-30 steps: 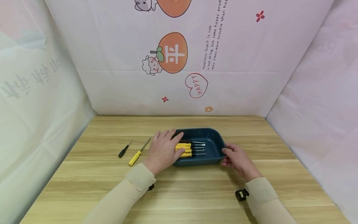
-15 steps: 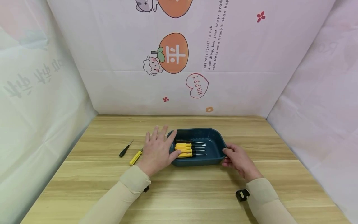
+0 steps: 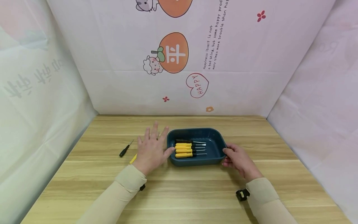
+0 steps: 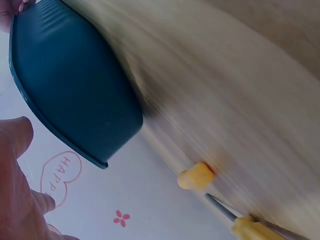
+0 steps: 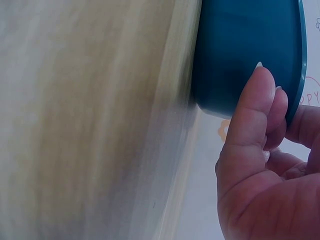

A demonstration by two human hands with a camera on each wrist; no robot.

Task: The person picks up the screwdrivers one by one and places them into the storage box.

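We see a dark blue tray (image 3: 216, 141) near the middle of the wooden worktop (image 3: 179, 193), with a row of yellow-handled screwdrivers (image 3: 184, 148) lying side by side inside it, their shafts pointing towards the right hand's side. One darker handle lies at the far end of the row.

The right hand (image 3: 237, 159) is at the tray's right end. Its grip is closed on the tray: in the right wrist view the fingers (image 5: 252, 117) curl against the outer wall (image 5: 240, 45) and round the rim.

The left hand (image 3: 152, 148) lies just beside the tray's left end with its grip wide, the fingers straight and spread, and it holds nothing. Its thumb is near the tray's left wall; we cannot tell whether it touches.

Under that hand a yellow screwdriver (image 3: 133, 159) lies on the worktop, mostly hidden from the head view. The left wrist view shows yellow handle parts (image 4: 196, 176) on the blurred wood. Further left, apart from the hand, lies a small black screwdriver (image 3: 124, 149).

A printed sheet with an orange fruit picture (image 3: 174, 53) stands behind the worktop.
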